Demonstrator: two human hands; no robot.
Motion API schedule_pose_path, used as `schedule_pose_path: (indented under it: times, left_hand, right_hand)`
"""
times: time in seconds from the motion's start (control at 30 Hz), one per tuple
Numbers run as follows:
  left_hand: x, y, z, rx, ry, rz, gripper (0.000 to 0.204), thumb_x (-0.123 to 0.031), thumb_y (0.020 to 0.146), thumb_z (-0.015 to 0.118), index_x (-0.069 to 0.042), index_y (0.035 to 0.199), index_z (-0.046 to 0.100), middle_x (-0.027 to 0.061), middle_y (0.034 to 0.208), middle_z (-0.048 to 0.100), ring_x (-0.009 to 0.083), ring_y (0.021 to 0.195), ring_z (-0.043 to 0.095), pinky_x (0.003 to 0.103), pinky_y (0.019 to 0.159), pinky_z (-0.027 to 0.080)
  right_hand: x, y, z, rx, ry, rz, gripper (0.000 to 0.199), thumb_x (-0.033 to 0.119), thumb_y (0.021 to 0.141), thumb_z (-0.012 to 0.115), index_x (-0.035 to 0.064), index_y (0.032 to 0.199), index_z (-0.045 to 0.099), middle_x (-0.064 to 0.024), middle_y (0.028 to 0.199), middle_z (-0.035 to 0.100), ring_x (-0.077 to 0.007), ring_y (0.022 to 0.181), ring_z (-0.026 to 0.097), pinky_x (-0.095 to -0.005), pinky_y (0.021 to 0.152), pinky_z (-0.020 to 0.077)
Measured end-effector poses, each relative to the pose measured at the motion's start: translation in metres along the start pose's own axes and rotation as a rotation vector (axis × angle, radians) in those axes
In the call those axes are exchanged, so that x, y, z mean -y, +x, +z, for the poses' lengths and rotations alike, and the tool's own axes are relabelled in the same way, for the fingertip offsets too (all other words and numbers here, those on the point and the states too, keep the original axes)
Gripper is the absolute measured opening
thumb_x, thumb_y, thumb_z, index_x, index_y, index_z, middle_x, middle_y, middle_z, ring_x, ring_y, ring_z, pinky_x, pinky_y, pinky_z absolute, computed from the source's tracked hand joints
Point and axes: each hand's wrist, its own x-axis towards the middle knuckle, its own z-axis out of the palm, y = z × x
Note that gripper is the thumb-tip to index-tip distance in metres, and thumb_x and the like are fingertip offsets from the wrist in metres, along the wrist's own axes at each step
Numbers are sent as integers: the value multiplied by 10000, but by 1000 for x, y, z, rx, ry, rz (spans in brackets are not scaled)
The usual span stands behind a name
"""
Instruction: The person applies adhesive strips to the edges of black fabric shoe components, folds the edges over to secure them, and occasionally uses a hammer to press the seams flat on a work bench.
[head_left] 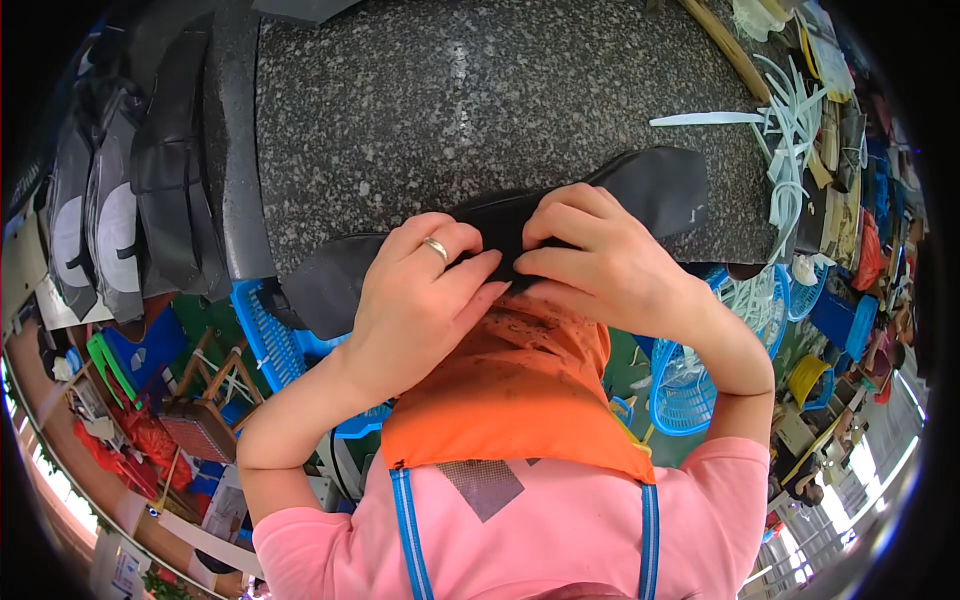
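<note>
A long black piece that looks like leather (655,190) lies across the near edge of the speckled stone slab (450,100), with wide flaps to both sides and a narrower middle. My left hand (420,290), with a ring on one finger, pinches the middle of the piece from the left. From the right, my right hand (600,255) grips the same stretch with curled fingers. The two sets of fingertips nearly meet there. What lies under the fingers is hidden.
Similar black pieces (175,150) hang or lie at the far left. Pale strips (785,140) are heaped at the slab's right edge, near a wooden stick (730,50). Blue plastic baskets (685,395) stand below on the right, and a blue crate (265,330) on the left.
</note>
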Motion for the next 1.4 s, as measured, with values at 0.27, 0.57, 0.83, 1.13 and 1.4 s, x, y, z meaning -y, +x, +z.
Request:
schedule_pose_path:
  times: [0.27, 0.57, 0.83, 1.13, 1.4]
  left_hand:
    - [17, 0, -6, 62, -6, 135, 314, -86, 681, 785, -98, 993, 748, 72, 966, 611, 269, 954, 572, 392, 829, 497]
    - [25, -34, -14, 78, 250, 318, 306, -99, 817, 621, -32, 1104, 705, 139, 1180, 676, 322, 1110, 656, 426, 934, 552]
    - [30, -40, -29, 53, 292, 182, 338, -90, 807, 628, -22, 1133, 682, 132, 1203, 684, 316, 1115, 659, 439, 985, 501]
    - [30, -38, -1, -249, 351, 182, 131, -151, 803, 662, -57, 895, 658, 51, 898, 626, 225, 851, 619, 347, 748, 494]
    - [40, -34, 26, -393, 226, 356, 169, -153, 814, 636, -31, 927, 664, 114, 975, 624, 290, 931, 595, 425, 812, 482]
  right_hand:
    - [2, 2, 5, -56, -152, -64, 249, 184, 705, 713, 68, 917, 652, -53, 1006, 567, -259, 1039, 543, -392, 868, 464]
    - [13, 5, 31, -137, -383, -217, 110, 181, 692, 605, 85, 739, 579, -31, 819, 516, -194, 786, 515, -306, 677, 426]
    - [16, 14, 21, -177, -413, -88, 215, 168, 724, 622, 49, 902, 647, -43, 826, 523, -193, 791, 543, -301, 659, 435]
    - [37, 32, 49, -155, -402, -8, 460, 159, 683, 727, 20, 1118, 670, -106, 1046, 585, -313, 988, 581, -421, 830, 486]
    - [20, 13, 41, -365, -300, -273, 203, 27, 855, 694, 82, 1047, 733, -84, 816, 593, -282, 698, 593, -381, 604, 507]
